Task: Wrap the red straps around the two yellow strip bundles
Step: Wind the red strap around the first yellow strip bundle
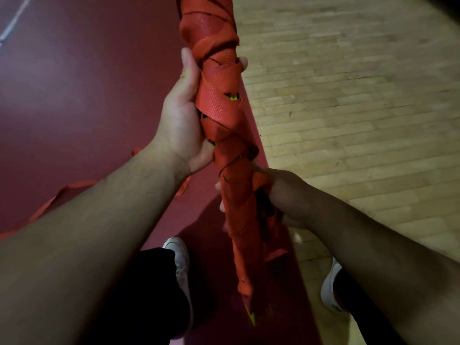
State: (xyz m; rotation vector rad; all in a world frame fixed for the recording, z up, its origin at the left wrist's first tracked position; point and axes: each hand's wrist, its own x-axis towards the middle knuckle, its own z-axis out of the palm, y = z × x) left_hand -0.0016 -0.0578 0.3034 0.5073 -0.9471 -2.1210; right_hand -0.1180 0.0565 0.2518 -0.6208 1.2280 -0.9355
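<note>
A long bundle wound in red strap [219, 95] runs from the top of the view down between my feet. Yellow strips show through a gap [233, 97] and stick out at the low tip [251, 316]. My left hand [184, 115] grips the bundle's upper middle, thumb up along its left side, fingertips showing on the right. Lower down, my right hand [281, 195] grips the bundle from the right, fingers curled round it and round some loose red strap.
A loose length of red strap [52, 202] trails over the dark red floor at left. Light wooden floorboards [361, 95] cover the right side. My two white shoes [180, 260] stand either side of the bundle's low end.
</note>
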